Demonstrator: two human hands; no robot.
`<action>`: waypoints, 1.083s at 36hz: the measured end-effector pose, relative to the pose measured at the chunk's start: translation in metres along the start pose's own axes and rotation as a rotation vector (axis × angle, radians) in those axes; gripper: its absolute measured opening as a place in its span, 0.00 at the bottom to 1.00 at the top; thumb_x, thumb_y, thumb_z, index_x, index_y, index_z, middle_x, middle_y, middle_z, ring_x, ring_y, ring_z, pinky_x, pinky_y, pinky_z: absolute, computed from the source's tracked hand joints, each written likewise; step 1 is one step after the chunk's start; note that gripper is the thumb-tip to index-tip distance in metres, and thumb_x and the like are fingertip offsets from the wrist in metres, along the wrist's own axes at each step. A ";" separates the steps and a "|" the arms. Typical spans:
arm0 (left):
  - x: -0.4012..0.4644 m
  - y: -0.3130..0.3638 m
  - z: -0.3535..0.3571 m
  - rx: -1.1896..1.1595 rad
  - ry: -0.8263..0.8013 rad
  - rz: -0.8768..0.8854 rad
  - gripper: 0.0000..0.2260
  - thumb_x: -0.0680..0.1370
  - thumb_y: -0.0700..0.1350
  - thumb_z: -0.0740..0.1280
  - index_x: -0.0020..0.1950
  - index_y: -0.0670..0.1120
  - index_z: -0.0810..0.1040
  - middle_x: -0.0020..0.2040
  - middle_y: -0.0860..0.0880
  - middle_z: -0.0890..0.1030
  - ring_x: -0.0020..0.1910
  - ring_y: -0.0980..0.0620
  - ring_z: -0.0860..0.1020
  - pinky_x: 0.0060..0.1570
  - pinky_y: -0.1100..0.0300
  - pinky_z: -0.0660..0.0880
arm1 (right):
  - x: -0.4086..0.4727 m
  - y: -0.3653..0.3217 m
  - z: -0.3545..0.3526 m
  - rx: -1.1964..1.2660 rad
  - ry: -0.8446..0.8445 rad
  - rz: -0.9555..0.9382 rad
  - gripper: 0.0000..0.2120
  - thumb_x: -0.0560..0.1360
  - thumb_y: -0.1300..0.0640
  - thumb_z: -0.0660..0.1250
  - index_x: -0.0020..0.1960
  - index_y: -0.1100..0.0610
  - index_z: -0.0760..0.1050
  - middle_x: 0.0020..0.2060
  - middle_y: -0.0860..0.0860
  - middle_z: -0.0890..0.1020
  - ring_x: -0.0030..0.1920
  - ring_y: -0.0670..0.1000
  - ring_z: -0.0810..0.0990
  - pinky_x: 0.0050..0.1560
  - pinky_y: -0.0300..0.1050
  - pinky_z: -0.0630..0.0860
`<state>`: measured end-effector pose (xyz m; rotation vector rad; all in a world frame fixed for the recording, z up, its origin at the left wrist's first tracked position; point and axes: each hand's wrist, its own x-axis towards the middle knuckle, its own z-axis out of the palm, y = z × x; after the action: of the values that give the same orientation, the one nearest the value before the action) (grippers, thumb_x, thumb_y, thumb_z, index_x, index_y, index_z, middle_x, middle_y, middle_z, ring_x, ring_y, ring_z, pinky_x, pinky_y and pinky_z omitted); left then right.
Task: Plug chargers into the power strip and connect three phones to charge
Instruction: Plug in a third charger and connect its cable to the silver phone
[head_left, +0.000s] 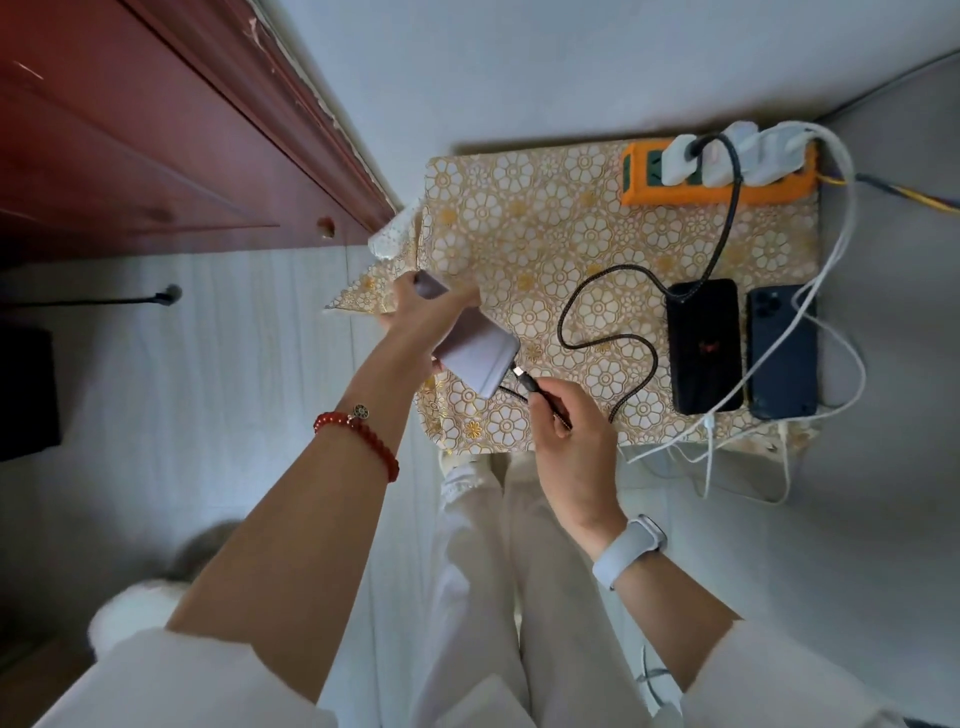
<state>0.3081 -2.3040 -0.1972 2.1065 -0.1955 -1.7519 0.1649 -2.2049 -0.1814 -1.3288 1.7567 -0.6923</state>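
Observation:
My left hand (423, 317) holds a pale purple phone (475, 358) above the left part of the small table (519, 218), bottom end toward me. My right hand (569, 415) pinches the plug of a black braided cable (605, 306), its tip right at the phone's bottom edge. An orange power strip (644, 195) lies at the table's far right with three white chargers (727, 153) plugged in. A black phone (704, 345) and a dark blue phone (782, 351) lie side by side on the right. White cables (844, 218) run along the right edge.
The table carries a gold flower-pattern cloth whose left corner (363, 296) hangs loose. A dark red wooden cabinet (156, 130) stands to the left. White cable loops (748, 478) dangle off the table's near edge. My legs in pale trousers (498, 571) are below, over a grey floor.

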 end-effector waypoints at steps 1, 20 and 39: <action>-0.001 -0.003 0.001 -0.003 0.008 -0.008 0.31 0.71 0.44 0.69 0.69 0.54 0.57 0.54 0.46 0.70 0.47 0.49 0.72 0.33 0.60 0.71 | -0.002 -0.003 -0.001 -0.004 0.000 -0.010 0.09 0.74 0.58 0.61 0.48 0.61 0.78 0.38 0.48 0.78 0.39 0.50 0.75 0.41 0.42 0.73; -0.011 -0.007 0.000 0.020 0.068 -0.050 0.31 0.68 0.50 0.70 0.67 0.57 0.59 0.64 0.43 0.66 0.57 0.43 0.71 0.31 0.58 0.71 | -0.012 -0.016 -0.009 -0.183 0.073 -0.054 0.06 0.74 0.62 0.63 0.47 0.60 0.78 0.38 0.53 0.82 0.40 0.54 0.79 0.41 0.43 0.73; -0.020 -0.005 -0.002 0.075 0.090 0.042 0.32 0.71 0.47 0.69 0.71 0.53 0.56 0.54 0.47 0.65 0.41 0.50 0.71 0.18 0.67 0.71 | -0.009 -0.019 -0.010 -0.320 0.014 -0.143 0.07 0.73 0.59 0.62 0.44 0.58 0.78 0.33 0.52 0.81 0.36 0.55 0.76 0.35 0.44 0.69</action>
<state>0.3051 -2.2917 -0.1809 2.2123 -0.2823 -1.6451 0.1667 -2.2027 -0.1584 -1.6813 1.8526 -0.5111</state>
